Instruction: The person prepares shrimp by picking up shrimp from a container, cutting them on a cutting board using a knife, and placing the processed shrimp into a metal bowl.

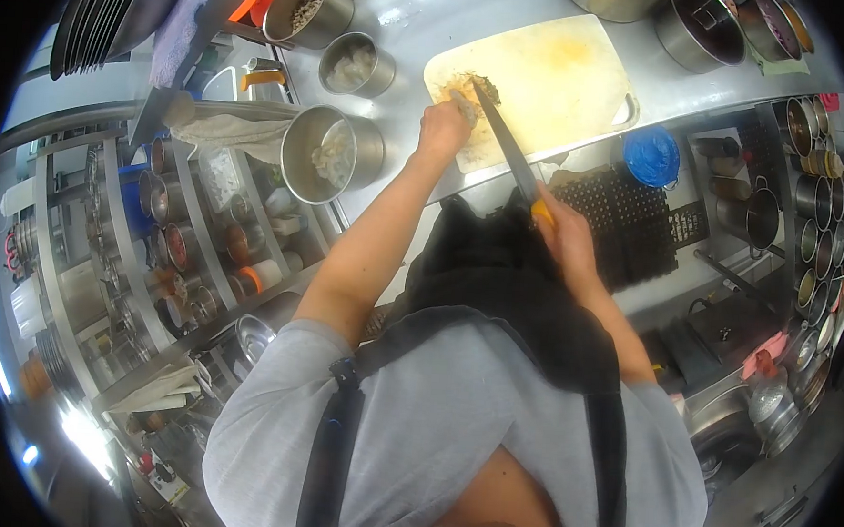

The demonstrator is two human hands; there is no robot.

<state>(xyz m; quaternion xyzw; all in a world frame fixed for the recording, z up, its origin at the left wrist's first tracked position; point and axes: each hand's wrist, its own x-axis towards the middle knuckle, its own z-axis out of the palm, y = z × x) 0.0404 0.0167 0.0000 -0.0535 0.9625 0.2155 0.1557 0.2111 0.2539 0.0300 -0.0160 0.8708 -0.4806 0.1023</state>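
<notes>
My right hand (567,235) is wrapped round the yellow handle of a long kitchen knife (507,139). The blade points away from me, its tip over the left part of the white cutting board (565,90). My left hand (443,131) is closed at the board's left edge, pinching a pale, translucent piece of food (465,105), perhaps a shrimp; its kind is not clear. Brownish scraps (484,87) lie around the knife tip. Left of my left hand, a steel pot (366,156) and a smaller steel container (384,71) hold similar pale pieces.
A steel pot with small pale bits (332,15) stands at the back left. More steel pots (700,49) line the back right. A blue-lined bin (651,156) is below the counter edge. A cloth (234,125) hangs at left, near a yellow-handled tool (262,80).
</notes>
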